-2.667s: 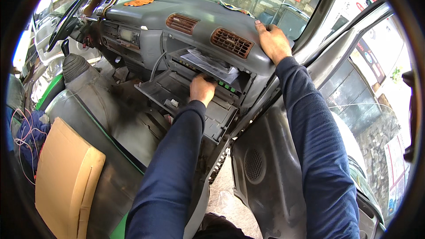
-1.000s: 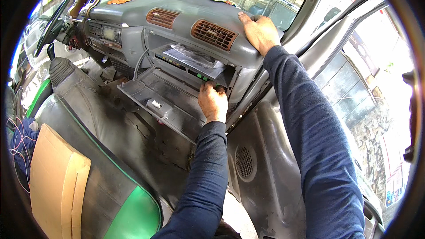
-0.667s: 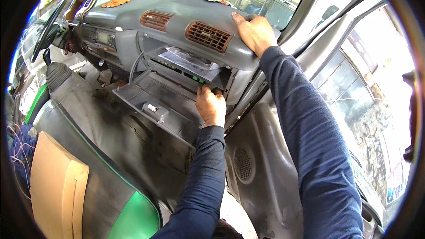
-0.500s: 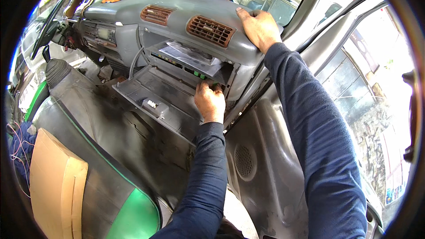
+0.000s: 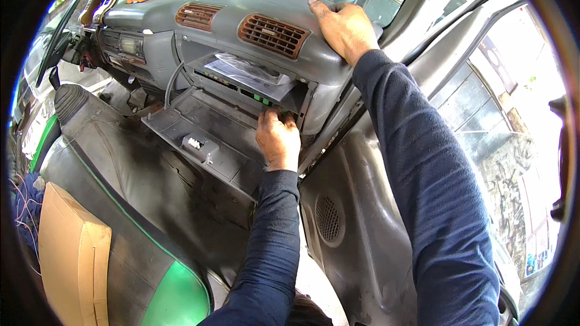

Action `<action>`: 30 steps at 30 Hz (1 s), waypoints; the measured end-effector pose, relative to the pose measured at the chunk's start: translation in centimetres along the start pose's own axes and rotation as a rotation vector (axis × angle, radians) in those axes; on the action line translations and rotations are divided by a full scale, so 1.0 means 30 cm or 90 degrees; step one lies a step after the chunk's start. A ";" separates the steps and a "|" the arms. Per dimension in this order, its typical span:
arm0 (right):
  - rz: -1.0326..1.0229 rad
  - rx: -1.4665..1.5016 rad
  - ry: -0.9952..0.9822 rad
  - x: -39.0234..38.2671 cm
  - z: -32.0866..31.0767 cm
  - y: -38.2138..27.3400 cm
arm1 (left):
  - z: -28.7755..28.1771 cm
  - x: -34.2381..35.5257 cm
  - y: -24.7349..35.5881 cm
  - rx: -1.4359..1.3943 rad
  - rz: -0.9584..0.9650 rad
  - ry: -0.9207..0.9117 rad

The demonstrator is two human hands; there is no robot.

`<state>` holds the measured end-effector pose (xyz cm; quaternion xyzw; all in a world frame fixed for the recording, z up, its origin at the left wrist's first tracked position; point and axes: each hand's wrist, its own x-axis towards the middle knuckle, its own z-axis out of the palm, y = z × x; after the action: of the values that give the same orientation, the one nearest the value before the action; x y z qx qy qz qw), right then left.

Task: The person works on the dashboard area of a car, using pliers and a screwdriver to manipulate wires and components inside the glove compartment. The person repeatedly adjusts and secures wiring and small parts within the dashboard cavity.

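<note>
My left hand (image 5: 278, 142) reaches into the open glove box, its fingers bent at the right end of a slot under the shelf. The fingertips are hidden, so what they grip cannot be made out. Small green pieces (image 5: 258, 98) show in that slot just left of the fingers. Above them is the grey shelf (image 5: 284, 92), with papers in clear plastic (image 5: 246, 67) on it. The lowered glove box door (image 5: 226, 122) hangs below and left of the hand. My right hand (image 5: 348, 30) rests open on the right corner of the dashboard (image 5: 241, 1).
Two brown air vents (image 5: 273, 35) sit in the dashboard. To the right are the door panel (image 5: 356, 205) and the open doorway. A cardboard box (image 5: 66, 253) lies on the dark seat (image 5: 130, 247) at left. A gear lever boot (image 5: 71, 104) and steering wheel (image 5: 57, 42) are beyond.
The view has shifted slightly, so the cab appears further left and a bit higher at the dashboard. Both hands keep their places, left at the slot and right on the dashboard.
</note>
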<state>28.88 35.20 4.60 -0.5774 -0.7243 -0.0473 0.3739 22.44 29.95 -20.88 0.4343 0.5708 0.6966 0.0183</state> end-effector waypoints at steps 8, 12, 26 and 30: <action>-0.018 -0.002 -0.030 -0.013 -0.007 -0.014 | 0.001 0.008 -0.008 -0.008 -0.045 -0.011; 0.023 0.002 -0.033 -0.017 -0.012 -0.018 | -0.008 0.014 0.021 0.048 -0.030 -0.037; 0.002 0.016 -0.010 0.019 0.011 0.026 | 0.003 0.019 0.015 0.184 -0.030 -0.109; 0.003 0.014 0.008 0.029 0.019 0.033 | 0.014 0.005 -0.012 0.118 -0.014 -0.108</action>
<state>29.42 36.50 4.35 -0.5744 -0.7211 -0.0421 0.3850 22.44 30.49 -21.11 0.4856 0.6334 0.6015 0.0340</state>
